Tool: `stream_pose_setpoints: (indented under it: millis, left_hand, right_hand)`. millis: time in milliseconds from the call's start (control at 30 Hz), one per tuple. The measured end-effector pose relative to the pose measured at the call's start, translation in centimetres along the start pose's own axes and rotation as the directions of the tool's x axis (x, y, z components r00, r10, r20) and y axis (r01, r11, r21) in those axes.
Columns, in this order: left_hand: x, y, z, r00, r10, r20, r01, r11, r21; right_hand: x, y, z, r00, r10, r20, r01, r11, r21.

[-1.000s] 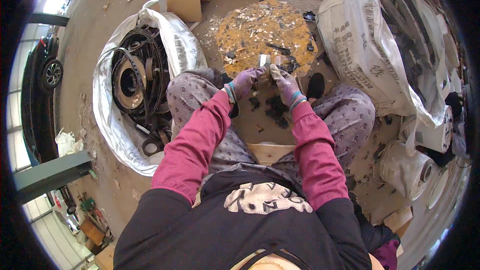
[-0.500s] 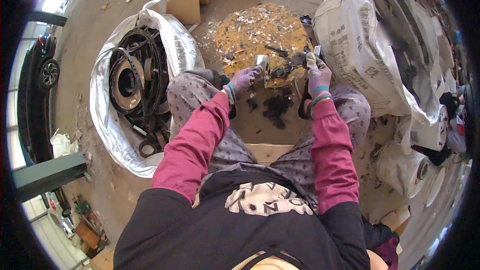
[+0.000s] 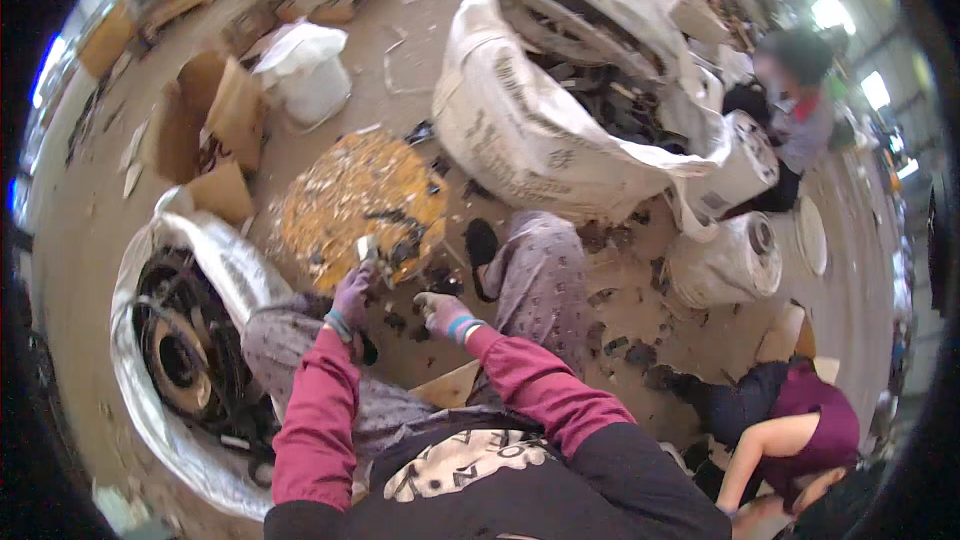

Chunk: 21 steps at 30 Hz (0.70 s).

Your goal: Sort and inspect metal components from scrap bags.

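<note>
Pinching a small pale-ended piece [image 3: 366, 248], the purple-gloved left hand [image 3: 350, 300] holds it over the near edge of a round yellow work surface [image 3: 420, 202] strewn with pale chips and black scraps. The purple-gloved right hand [image 3: 443, 314] is apart from it, fingers curled; whether it grips anything cannot be told.

2 white woven sacks flank the work surface. The left sack [image 3: 225, 252] contains black coiled strips around a brown-faced reel [image 3: 180, 365]; the large right sack [image 3: 510, 130] gapes over long dark strips and black scrap [image 3: 610, 105]. Farther off, an open cardboard box [image 3: 240, 120] stands near a white bucket [image 3: 318, 95] (its contents are hidden under a pale cover).

Compared with 0.5 s ago, the view has swung right, so the large sack's mouth shows more fully, as do a co-worker in a purple top [image 3: 815, 420] and another in grey [image 3: 805, 135]. The right hand has left the large sack's side and is nearer the left hand, which keeps its piece.
</note>
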<state>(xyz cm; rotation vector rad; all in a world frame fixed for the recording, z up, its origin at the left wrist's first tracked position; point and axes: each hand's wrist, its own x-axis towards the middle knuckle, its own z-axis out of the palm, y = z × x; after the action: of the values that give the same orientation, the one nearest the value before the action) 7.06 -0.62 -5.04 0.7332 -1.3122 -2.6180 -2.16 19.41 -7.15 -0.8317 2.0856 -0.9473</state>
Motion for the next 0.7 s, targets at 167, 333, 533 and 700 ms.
stream_pose_setpoints:
  millis: [167,333,533,700]
  left_hand:
    - [2.3,-1.7,-1.1,0.992,-0.077,-0.097,0.087,0.991,0.1]
    - [2.5,-2.9,-2.8,1.0,0.005,-0.01,-0.006,0.992,-0.126]
    - [3.6,-3.8,-3.9,0.993,0.114,-0.039,-0.11,0.991,0.076]
    - [1.2,-0.4,0.6,0.999,0.004,-0.049,-0.001,0.999,0.054]
  right_hand:
    - [-0.5,0.8,-1.1,0.989,0.151,0.003,-0.148,0.975,-0.164]
    - [-0.9,1.0,-0.4,0.994,0.079,0.072,-0.066,0.985,-0.161]
    - [-0.4,2.7,0.4,0.999,0.046,-0.022,-0.05,0.969,-0.243]
    - [-0.7,1.0,-0.7,0.971,0.188,0.146,-0.173,0.979,-0.11]
